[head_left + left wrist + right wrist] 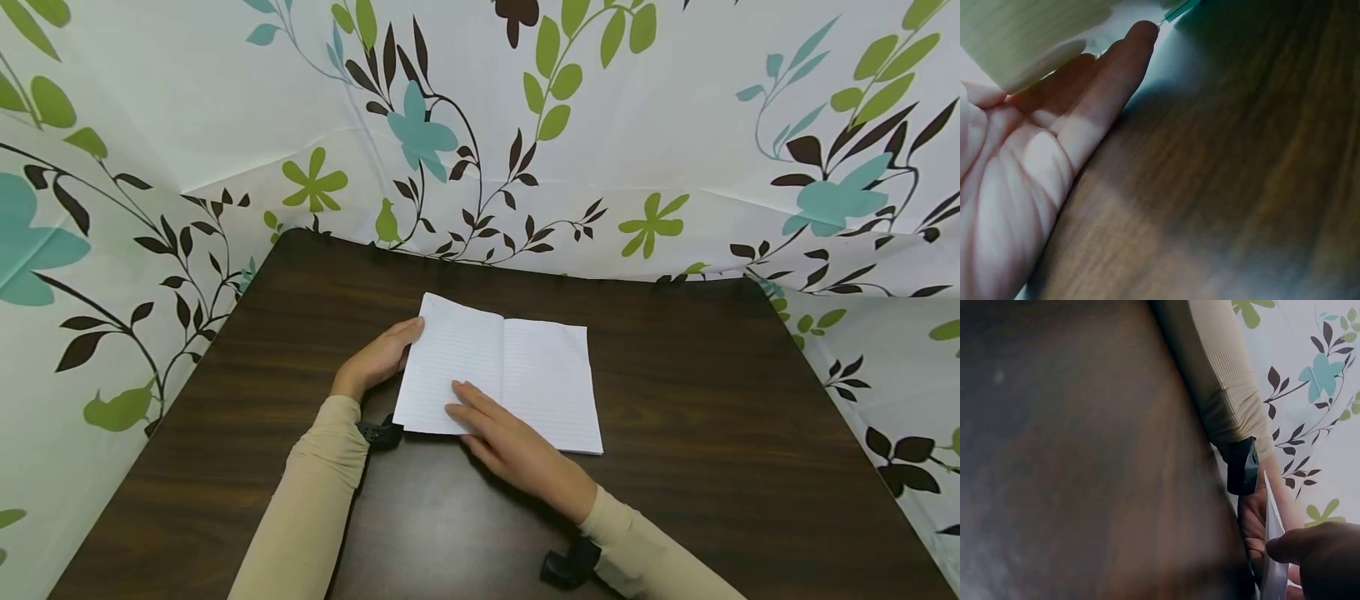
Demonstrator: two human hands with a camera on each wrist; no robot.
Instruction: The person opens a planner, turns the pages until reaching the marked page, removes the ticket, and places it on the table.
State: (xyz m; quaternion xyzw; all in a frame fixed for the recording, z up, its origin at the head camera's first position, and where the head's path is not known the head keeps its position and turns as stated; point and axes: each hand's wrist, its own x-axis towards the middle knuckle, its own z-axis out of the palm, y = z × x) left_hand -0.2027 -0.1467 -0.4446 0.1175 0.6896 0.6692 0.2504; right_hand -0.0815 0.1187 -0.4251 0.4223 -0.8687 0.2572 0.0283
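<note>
An open notebook [547,375] with blank ruled pages lies spread on the dark table. At its left edge my left hand [381,357] grips it; in the left wrist view the fingers [1110,94] reach beneath the pages [1029,37]. A thin teal edge shows beyond those fingertips. My right hand [517,450] rests over the lower part of the left page, fingers extended, with the thumb by the bottom edge. In the right wrist view the notebook [1275,575] appears edge-on, touched by a shadowed digit of the right hand [1329,556].
The dark wood-grain table [690,400] surrounds the notebook. Behind and beside it hangs a white cloth [247,92] printed with leaves, flowers and birds. Black wrist devices [570,562] sit at both beige sleeves [307,492].
</note>
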